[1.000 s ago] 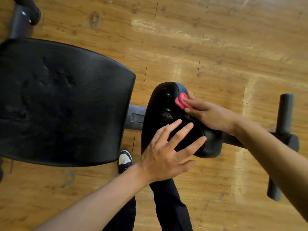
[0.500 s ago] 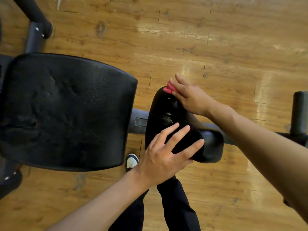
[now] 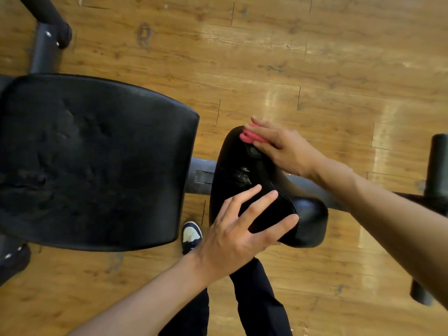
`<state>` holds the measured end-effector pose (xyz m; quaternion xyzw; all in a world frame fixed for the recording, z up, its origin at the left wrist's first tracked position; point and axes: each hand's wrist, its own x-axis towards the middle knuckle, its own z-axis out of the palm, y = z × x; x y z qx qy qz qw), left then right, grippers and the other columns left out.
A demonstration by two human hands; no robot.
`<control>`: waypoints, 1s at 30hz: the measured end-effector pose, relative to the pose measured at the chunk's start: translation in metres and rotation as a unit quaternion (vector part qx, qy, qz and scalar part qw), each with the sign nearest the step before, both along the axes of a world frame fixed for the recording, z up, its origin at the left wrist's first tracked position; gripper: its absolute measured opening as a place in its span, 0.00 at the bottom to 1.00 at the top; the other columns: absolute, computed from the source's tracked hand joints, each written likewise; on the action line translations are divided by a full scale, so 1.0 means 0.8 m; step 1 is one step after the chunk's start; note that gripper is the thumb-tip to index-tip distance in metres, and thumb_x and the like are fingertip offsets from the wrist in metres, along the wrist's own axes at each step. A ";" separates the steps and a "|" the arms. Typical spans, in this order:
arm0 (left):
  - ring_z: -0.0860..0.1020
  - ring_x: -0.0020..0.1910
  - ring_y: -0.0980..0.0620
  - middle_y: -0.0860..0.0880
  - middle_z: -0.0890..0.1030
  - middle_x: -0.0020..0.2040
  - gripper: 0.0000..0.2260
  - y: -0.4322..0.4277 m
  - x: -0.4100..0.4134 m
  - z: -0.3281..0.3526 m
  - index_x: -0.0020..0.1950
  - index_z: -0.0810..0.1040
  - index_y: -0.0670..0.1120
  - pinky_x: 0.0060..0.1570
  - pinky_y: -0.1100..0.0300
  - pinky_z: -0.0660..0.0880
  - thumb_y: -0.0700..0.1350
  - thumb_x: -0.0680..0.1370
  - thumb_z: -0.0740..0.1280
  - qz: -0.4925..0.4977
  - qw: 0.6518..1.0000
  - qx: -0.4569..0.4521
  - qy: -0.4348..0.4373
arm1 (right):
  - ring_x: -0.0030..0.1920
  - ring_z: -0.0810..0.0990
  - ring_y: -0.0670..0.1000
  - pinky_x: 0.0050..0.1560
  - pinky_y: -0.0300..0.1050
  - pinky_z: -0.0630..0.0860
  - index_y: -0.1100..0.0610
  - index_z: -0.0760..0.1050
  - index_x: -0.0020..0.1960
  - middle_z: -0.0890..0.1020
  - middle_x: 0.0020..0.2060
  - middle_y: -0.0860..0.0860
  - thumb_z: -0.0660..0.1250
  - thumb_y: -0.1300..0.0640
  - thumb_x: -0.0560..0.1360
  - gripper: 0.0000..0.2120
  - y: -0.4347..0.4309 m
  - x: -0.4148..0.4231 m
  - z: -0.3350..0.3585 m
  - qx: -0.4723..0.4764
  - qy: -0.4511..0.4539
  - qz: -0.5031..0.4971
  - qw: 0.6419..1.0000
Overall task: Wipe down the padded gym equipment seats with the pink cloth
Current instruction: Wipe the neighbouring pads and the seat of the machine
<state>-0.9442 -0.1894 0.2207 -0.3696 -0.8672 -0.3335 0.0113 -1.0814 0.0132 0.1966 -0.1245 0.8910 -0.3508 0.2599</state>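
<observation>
A small black padded seat (image 3: 238, 166) sits in the middle of the view, with shiny wet streaks on its top. My right hand (image 3: 282, 147) presses a pink cloth (image 3: 249, 136) against the seat's far end, and only the cloth's edge shows from under my fingers. My left hand (image 3: 238, 232) rests on the seat's near end with its fingers spread and straight. A large black padded backrest (image 3: 92, 161) fills the left side.
The dark metal frame (image 3: 201, 177) joins the two pads and runs right to a black crossbar (image 3: 436, 166). Another frame tube (image 3: 46, 47) stands at the top left. My shoe (image 3: 191, 235) and dark trouser legs are on the wooden floor (image 3: 315, 57) below the seat.
My right hand slid the pink cloth from the seat's middle to its far end and now sits a little back from the tip. My left hand stayed on the near end.
</observation>
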 end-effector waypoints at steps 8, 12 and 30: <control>0.73 0.73 0.35 0.42 0.68 0.75 0.26 0.009 0.001 -0.002 0.76 0.68 0.55 0.63 0.40 0.76 0.45 0.81 0.74 0.030 1.000 0.004 0.008 | 0.78 0.60 0.51 0.76 0.40 0.56 0.57 0.72 0.74 0.69 0.75 0.54 0.59 0.57 0.85 0.18 -0.012 -0.049 -0.009 0.036 0.008 0.039 0.999; 0.72 0.74 0.35 0.42 0.68 0.75 0.25 0.006 0.005 -0.004 0.76 0.67 0.54 0.63 0.40 0.76 0.45 0.82 0.73 0.017 1.000 0.003 0.015 | 0.74 0.69 0.54 0.73 0.44 0.63 0.55 0.76 0.70 0.75 0.71 0.54 0.60 0.52 0.84 0.17 -0.033 -0.063 -0.012 0.082 -0.008 0.018 0.996; 0.73 0.73 0.35 0.42 0.68 0.74 0.23 0.010 0.011 -0.007 0.76 0.68 0.54 0.63 0.39 0.76 0.41 0.83 0.70 0.043 0.999 0.019 0.027 | 0.75 0.62 0.63 0.76 0.57 0.62 0.56 0.58 0.81 0.63 0.75 0.62 0.57 0.55 0.85 0.26 -0.014 0.022 0.012 0.101 0.029 0.028 0.994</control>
